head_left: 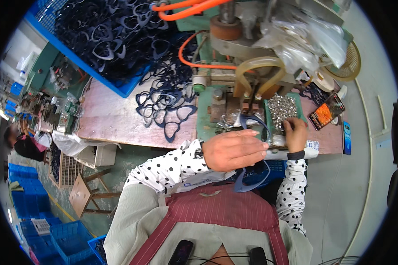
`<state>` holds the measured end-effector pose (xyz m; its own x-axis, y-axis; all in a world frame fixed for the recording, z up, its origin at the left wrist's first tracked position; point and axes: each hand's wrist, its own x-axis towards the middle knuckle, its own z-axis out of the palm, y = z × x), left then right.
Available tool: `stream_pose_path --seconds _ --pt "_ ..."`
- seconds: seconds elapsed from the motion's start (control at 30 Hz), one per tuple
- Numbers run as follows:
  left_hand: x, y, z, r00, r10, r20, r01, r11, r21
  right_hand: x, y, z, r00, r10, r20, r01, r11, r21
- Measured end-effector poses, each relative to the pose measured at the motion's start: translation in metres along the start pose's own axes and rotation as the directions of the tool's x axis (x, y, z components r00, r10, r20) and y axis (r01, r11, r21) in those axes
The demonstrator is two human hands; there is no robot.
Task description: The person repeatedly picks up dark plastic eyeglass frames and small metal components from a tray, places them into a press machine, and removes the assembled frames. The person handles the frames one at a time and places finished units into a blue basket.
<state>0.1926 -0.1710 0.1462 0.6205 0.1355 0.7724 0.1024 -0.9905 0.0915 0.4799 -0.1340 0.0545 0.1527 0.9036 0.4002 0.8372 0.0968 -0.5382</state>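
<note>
My left hand (232,151), palm down with its fingers together, holds a dark blue plastic eyeglass frame (245,185). One rim of the frame shows below the hand, and the other reaches up to the jaws of a bench machine (252,104). The hand covers the frame's middle. My right hand (296,134) rests at the near right edge of a green tray (301,108) full of small silvery metal parts (281,110). Its thumb and fingers are bent together over the parts; whatever they pinch is too small to make out.
Loose eyeglass frames (163,104) lie left of the machine, beside a blue crate (86,68) heaped with more. Orange air hoses (188,9) and plastic bags (303,39) surround the machine's top. A lit phone (326,110) and a blue packet (346,138) are at the right.
</note>
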Motion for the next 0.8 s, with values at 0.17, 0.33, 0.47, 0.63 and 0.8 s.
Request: stream_pose_path --seconds 0.17,0.33,0.47,0.63,0.8 --pt "-0.017 0.010 -0.005 0.999 -0.002 -0.048 0.009 0.988 0.154 0.007 0.015 0.004 0.990 0.129 -0.059 -0.107 0.952 0.288" --pt "-0.084 -0.020 -0.028 0.961 -0.201 -0.188 0.257 0.900 0.351 0.003 0.010 0.004 0.981 0.180 -0.071 -0.149 0.939 0.310" --pt "-0.134 -0.046 -0.063 0.640 -0.747 -0.179 0.613 0.357 0.705 0.000 -0.004 -0.001 0.981 0.156 -0.118 -0.127 0.966 0.223" --pt "-0.238 -0.084 -0.076 0.557 -0.778 -0.291 0.574 0.107 0.812 -0.001 -0.007 0.002 0.981 0.156 -0.113 -0.121 0.956 0.268" --pt "-0.229 -0.079 -0.083 0.429 -0.844 -0.324 0.646 0.036 0.762 0.001 -0.015 0.001 0.987 0.111 -0.114 -0.074 0.954 0.291"
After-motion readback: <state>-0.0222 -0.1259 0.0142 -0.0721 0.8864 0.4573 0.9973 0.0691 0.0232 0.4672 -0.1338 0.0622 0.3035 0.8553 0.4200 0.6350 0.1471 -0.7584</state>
